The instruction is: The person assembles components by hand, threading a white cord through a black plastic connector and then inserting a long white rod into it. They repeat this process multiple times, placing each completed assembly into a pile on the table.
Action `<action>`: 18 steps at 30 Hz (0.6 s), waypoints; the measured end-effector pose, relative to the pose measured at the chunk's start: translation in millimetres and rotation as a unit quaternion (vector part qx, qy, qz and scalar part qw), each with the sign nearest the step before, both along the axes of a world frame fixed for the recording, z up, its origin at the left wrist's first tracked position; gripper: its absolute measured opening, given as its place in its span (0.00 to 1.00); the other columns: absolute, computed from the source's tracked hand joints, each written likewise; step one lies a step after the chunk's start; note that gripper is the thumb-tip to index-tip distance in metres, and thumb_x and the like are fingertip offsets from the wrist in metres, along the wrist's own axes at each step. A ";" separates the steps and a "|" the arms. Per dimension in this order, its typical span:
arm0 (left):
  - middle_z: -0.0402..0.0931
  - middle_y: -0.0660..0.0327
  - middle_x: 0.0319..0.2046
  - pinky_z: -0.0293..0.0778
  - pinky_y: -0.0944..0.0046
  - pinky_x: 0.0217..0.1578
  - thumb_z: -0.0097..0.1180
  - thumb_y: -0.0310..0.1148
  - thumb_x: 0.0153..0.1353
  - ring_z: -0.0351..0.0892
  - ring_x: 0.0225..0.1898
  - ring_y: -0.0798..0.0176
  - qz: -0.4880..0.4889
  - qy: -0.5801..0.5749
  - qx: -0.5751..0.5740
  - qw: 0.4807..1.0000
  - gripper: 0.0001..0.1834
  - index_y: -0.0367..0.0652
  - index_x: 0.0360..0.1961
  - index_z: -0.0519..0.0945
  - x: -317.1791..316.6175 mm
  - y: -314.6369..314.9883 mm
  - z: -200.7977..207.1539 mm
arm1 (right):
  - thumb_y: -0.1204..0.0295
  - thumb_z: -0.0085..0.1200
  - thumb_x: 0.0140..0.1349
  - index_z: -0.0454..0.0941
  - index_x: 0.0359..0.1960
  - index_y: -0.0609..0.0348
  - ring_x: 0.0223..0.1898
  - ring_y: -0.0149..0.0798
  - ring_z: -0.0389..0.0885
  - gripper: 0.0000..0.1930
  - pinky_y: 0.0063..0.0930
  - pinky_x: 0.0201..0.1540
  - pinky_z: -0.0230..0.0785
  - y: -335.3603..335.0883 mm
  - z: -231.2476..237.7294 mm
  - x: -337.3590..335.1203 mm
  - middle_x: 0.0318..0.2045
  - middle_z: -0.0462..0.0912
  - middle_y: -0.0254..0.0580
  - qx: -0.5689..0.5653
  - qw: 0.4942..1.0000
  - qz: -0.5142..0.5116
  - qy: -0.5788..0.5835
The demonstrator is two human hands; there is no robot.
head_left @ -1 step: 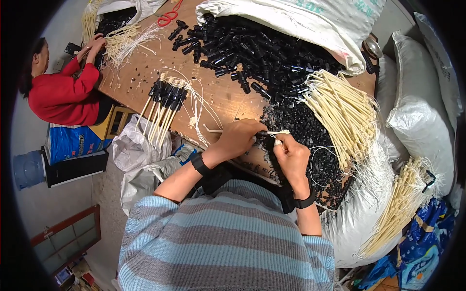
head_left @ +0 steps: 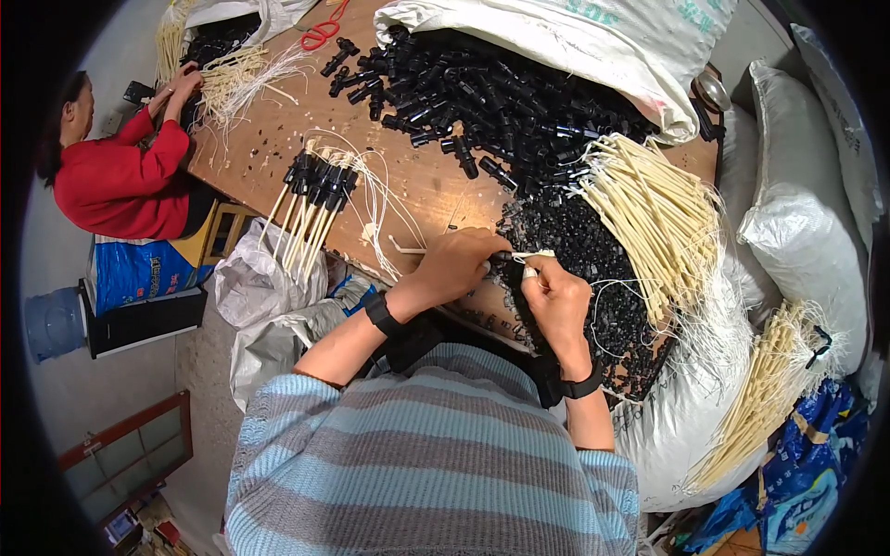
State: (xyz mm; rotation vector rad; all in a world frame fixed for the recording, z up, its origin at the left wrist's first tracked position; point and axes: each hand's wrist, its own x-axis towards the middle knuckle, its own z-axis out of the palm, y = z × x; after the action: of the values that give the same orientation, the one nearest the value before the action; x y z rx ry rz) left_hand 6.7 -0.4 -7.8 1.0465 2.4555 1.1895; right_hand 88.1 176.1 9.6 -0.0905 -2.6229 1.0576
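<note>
My left hand (head_left: 456,266) is closed around a thin cream stick (head_left: 408,248), whose bent end pokes out on the left. A dark fitting (head_left: 502,257) shows at its fingertips, partly hidden. Just right of it, my right hand (head_left: 560,304) pinches at the stick's pale end (head_left: 536,253), where white string shows; a whitish covering is on its thumb tip. Both hands are over the near edge of the table, beside a heap of small black parts (head_left: 621,324). To the left lies a group of sticks with black fittings on them (head_left: 320,181), their strings trailing toward my left hand.
Black tubular fittings (head_left: 501,102) spill from a white sack (head_left: 593,37). Cream sticks (head_left: 649,222) with white strings lie at the right, with another bundle (head_left: 756,398) on a sack below. Red scissors (head_left: 320,35) lie far left, near a person in red (head_left: 125,181) handling sticks.
</note>
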 end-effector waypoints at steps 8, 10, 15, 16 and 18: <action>0.79 0.54 0.41 0.72 0.53 0.47 0.53 0.20 0.48 0.77 0.46 0.48 -0.037 -0.017 -0.009 0.999 0.23 0.45 0.48 0.78 3.1 5.2 2.6 | 0.77 0.54 0.55 0.79 0.34 0.59 0.18 0.44 0.78 0.05 0.32 0.22 0.68 -2.1 -1.5 0.8 0.18 0.77 0.47 -0.062 0.996 0.051 -0.042; 0.80 0.55 0.40 0.72 0.54 0.46 0.53 0.20 0.47 0.78 0.45 0.48 -0.070 -0.119 -0.062 0.989 0.22 0.45 0.47 0.77 2.5 10.7 15.4 | 0.78 0.52 0.58 0.76 0.39 0.61 0.21 0.48 0.79 0.07 0.34 0.25 0.69 -0.8 -1.5 3.4 0.22 0.78 0.50 -0.057 0.991 0.120 -0.035; 0.79 0.57 0.33 0.73 0.57 0.39 0.56 0.19 0.44 0.78 0.39 0.52 -0.035 -0.122 0.070 0.989 0.20 0.44 0.42 0.78 0.4 8.9 10.9 | 0.77 0.52 0.60 0.76 0.39 0.61 0.26 0.54 0.81 0.06 0.39 0.27 0.72 -1.4 0.8 3.6 0.25 0.80 0.53 0.011 0.993 0.096 -0.069; 0.78 0.59 0.30 0.74 0.58 0.36 0.56 0.18 0.43 0.78 0.36 0.54 -0.011 -0.080 0.129 0.988 0.18 0.45 0.38 0.78 0.1 10.3 9.9 | 0.77 0.52 0.60 0.76 0.39 0.61 0.26 0.54 0.81 0.06 0.39 0.27 0.72 -3.0 -0.1 4.2 0.25 0.80 0.53 0.012 0.993 0.096 -0.067; 0.77 0.59 0.30 0.73 0.59 0.35 0.57 0.17 0.42 0.77 0.35 0.55 -0.011 -0.029 0.132 0.991 0.16 0.44 0.35 0.79 -0.4 9.3 1.0 | 0.78 0.52 0.61 0.76 0.39 0.60 0.26 0.54 0.81 0.06 0.39 0.28 0.72 -6.3 -2.0 7.5 0.26 0.80 0.53 0.022 0.995 0.078 -0.059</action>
State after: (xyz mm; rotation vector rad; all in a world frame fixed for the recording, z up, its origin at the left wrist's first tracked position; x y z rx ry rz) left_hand 6.3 8.9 -6.8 1.0834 2.2809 1.5470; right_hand 95.6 169.8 7.6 0.0644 -2.7963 1.0750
